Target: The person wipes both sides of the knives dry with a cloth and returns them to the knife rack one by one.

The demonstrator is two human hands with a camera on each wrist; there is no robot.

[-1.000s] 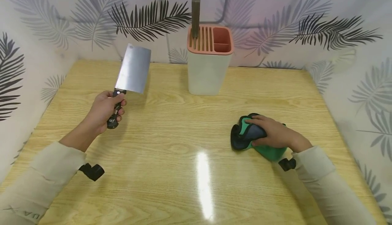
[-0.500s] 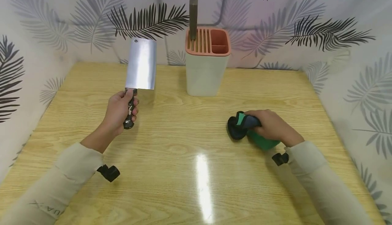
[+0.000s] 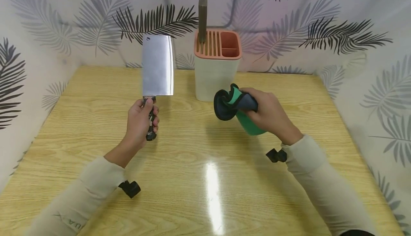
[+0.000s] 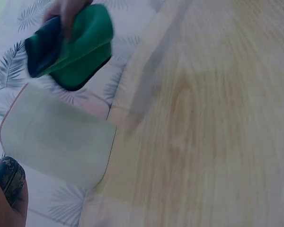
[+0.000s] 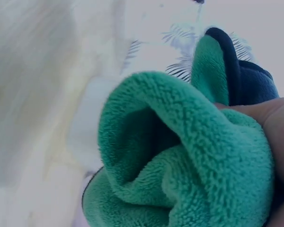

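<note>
My left hand [image 3: 138,121] grips a cleaver [image 3: 157,66] by its dark patterned handle. The broad steel blade points away from me, raised over the back left of the table. In the left wrist view only the butt of the cleaver's handle [image 4: 10,177] shows in the curled fingers. My right hand [image 3: 269,113] holds a bunched cloth [image 3: 250,123], green on one side and dark blue on the other, with a black edge. The cloth hangs above the table, just in front of the knife holder. Its plush green folds [image 5: 180,156] fill much of the right wrist view.
A white knife holder [image 3: 213,80] with an orange slotted top stands at the back middle of the wooden table [image 3: 179,186]. One dark-handled knife [image 3: 202,18] stands upright in its left slots. Leaf-patterned fabric [image 3: 363,86] closes off the back and sides.
The cleaver has moved right in my left hand, and its blade now stands straighter. My right hand has gathered the cloth, lifted it off the table and carried it left and away from me.
</note>
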